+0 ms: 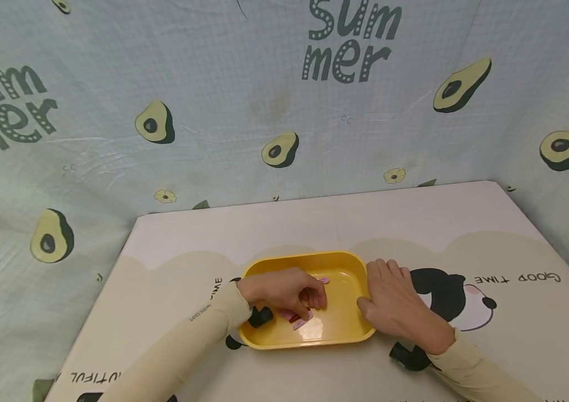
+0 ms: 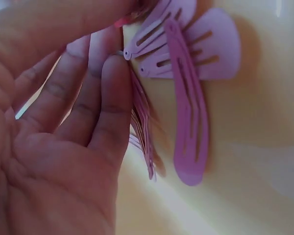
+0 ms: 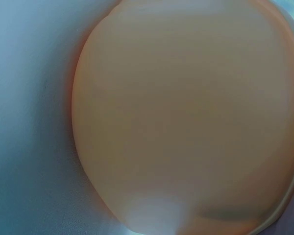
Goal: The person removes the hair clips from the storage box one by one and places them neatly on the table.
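A yellow tray [image 1: 274, 345] lies in front of me on the table with several hair clips in it. My left hand [image 1: 289, 290] reaches down into it, thumb and fingers bent together at a reddish hair clip [image 2: 121, 22], mostly hidden by the thumb. In the left wrist view, a pink snap clip [image 2: 190, 132] lies beside paler pink clips [image 2: 220, 46], and more clips [image 2: 143, 127] show edge-on below the fingertips. My right hand [image 1: 395, 298] grips the tray's right rim, thumb on the near part and fingers farther back. The tray's wall [image 3: 186, 117] fills the right wrist view.
The table [image 1: 189, 234] has a printed cover with cartoon faces and lettering. Behind it hangs a pale cloth [image 1: 214, 84] printed with avocados. One pink clip [image 1: 323, 280] lies toward the tray's back. Black wrist devices [image 1: 260, 316] sit at both wrists.
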Demonstrator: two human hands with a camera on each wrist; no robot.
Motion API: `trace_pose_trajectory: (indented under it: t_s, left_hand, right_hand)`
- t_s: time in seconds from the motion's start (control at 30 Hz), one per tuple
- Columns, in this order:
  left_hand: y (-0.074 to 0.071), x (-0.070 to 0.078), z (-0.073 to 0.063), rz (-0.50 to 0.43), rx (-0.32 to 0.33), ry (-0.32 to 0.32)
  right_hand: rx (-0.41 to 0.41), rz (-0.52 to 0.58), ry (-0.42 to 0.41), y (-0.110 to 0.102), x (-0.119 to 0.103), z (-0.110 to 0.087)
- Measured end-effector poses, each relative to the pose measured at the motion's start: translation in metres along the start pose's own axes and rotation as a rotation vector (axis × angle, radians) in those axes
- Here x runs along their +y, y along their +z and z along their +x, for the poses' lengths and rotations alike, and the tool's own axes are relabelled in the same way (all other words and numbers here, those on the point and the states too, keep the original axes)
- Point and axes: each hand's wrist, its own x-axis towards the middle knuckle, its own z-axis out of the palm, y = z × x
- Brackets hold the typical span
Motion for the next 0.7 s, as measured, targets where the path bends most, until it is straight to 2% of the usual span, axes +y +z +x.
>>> trace_pose_trajectory:
  t_s: [0.7]
  left_hand:
    - [-0.0019,0.0006,-0.0003,0.048,-0.028,0.058]
  right_hand:
    - [-0.008,0.003,0.003,-0.0008,-0.0009,-0.0004]
